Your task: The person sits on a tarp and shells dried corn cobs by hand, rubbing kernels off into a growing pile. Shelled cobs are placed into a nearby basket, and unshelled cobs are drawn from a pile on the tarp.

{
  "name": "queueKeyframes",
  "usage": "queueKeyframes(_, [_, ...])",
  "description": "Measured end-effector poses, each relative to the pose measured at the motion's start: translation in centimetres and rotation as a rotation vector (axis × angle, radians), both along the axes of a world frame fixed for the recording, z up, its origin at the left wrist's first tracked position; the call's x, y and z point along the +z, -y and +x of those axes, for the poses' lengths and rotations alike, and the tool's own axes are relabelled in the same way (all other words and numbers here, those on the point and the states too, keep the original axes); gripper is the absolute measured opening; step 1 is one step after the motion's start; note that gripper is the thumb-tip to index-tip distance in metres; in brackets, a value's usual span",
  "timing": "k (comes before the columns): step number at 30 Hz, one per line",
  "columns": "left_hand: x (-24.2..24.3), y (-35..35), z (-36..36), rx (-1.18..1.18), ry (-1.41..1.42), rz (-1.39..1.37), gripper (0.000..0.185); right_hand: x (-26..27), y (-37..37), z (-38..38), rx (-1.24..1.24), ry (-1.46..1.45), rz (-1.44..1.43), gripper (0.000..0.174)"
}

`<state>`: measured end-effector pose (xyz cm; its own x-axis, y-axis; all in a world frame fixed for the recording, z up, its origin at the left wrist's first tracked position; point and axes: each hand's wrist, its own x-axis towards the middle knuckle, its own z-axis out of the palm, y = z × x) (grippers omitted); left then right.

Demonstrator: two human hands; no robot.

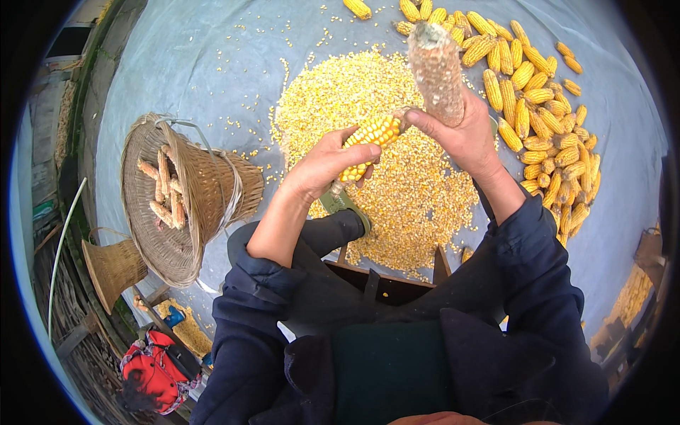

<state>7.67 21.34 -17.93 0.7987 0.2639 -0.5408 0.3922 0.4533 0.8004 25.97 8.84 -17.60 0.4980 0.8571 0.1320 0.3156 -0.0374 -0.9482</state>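
My left hand (324,162) grips an ear of corn (374,133) that slants up to the right, its yellow kernels largely in place. In my right hand (470,135) is a thick bare corncob (435,71), pointing away from me. The thumb of that hand touches the dark far tip of the ear. Both hands are held above a broad heap of loose corn kernels (340,90) lying on a grey-blue sheet (186,58).
Whole corn ears (536,122) are piled at the right. At the left a woven basket (234,186) holds several stripped cobs (164,180); a smaller basket (119,263) is behind it. A person in red (154,372) is at the lower left. A green shoe (340,204) rests among the kernels.
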Motion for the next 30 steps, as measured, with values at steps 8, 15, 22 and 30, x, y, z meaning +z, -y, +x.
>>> queueKeyframes(8, [0.4,0.6,-1.2,-0.150,0.076,-0.230,0.033,-1.1,0.6,-1.9,0.472,0.256,0.042,0.051])
queueKeyframes(15, [-0.5,-0.2,-1.2,-0.120,0.060,-0.243,0.029,-0.8,-0.2,-1.9,0.482,0.380,0.250,0.053])
queueKeyframes(22, [2.0,1.3,0.3,-0.166,-0.090,0.029,0.032,-2.0,0.1,-3.3,0.247,0.070,-0.003,0.041])
queueKeyframes(30, [-0.1,7.4,1.4,-0.592,-0.092,0.947,0.046,-4.5,-2.2,-3.8,0.141,0.239,-0.394,0.052])
